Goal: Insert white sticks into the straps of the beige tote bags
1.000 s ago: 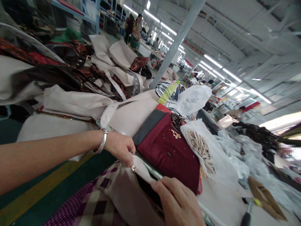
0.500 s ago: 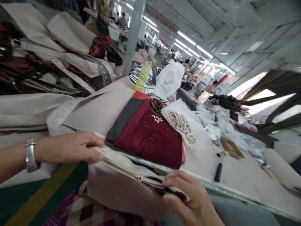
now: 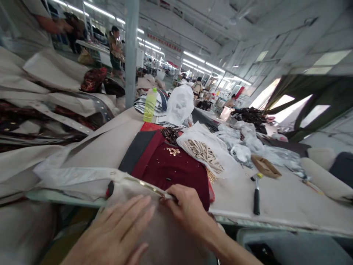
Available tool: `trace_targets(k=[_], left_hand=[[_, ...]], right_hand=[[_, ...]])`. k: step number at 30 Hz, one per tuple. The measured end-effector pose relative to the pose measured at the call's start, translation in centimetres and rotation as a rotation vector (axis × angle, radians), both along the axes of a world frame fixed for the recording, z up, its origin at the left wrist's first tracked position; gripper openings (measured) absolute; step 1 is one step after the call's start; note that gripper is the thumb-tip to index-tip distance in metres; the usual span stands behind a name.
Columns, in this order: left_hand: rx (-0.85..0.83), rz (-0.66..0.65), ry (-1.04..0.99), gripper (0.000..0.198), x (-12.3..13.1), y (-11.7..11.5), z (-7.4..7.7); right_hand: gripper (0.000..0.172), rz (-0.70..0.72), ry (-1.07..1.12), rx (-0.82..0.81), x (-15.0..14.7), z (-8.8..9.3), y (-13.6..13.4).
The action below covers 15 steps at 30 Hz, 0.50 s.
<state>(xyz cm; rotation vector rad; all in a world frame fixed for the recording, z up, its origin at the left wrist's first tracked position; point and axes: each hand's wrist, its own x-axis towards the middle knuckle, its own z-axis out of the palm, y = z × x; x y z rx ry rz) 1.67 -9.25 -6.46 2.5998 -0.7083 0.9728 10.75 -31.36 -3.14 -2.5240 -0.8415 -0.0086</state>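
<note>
1. The beige fabric piece lies at the near edge of the work table, partly overhanging toward the person.
2. A gold zipper runs along the upper edge of the beige fabric piece. Its long axis lies left to right and slopes slightly down toward the right, from a dark end tab at the left to the fingertips of the right hand.
3. The left hand lies flat, palm down, on the beige fabric piece, fingers spread and pointing up and to the right toward the zipper. It grips nothing; it only presses on the cloth.
4. The right hand is closed in a narrow pinch at the right end of the visible zipper line. The slider itself is hidden by the fingertips, so what exactly is pinched cannot be told beyond the zipper edge.
5. Just beyond the zipper lies a dark red garment with small gold studs and a grey panel on its left side.
6. To the right of the dark red garment, a white plastic bag holds pale stick-shaped parts.
7. A black-handled tool lies on the table to the right, well apart from both hands, its long axis pointing away from the person.
8. A green bottle stands upright at the far side of the table, near a grey pillar.
</note>
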Motion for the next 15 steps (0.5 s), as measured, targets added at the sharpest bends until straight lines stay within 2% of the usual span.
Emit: trace_targets(k=[2,4,7,9,12,15], left_hand=[[0.001,0.003,-0.057,0.045,1.7,-1.8,-0.8],[0.039,0.046,-0.016,0.048,3.9,-2.8,-1.2],[0.124,0.08,0.142,0.05,6.8,-3.5,-1.5],[0.166,0.082,0.252,0.05,7.8,-3.8,-1.9],[0.177,0.059,0.3,0.045,8.2,-4.3,-2.3],[0.199,0.05,0.277,0.046,8.0,-4.5,-2.5]], right_hand=[[0.008,-0.036,-0.022,-0.077,1.9,0.2,0.5],[0.006,-0.064,-0.038,-0.115,3.5,-0.3,0.8],[0.011,-0.099,-0.042,-0.144,4.7,-1.9,0.7],[0.011,-0.101,-0.027,-0.138,4.7,-2.8,0.3],[0.004,-0.074,0.013,-0.069,3.8,-3.3,-1.1],[0.009,-0.059,0.042,0.119,3.1,-3.0,-4.4]])
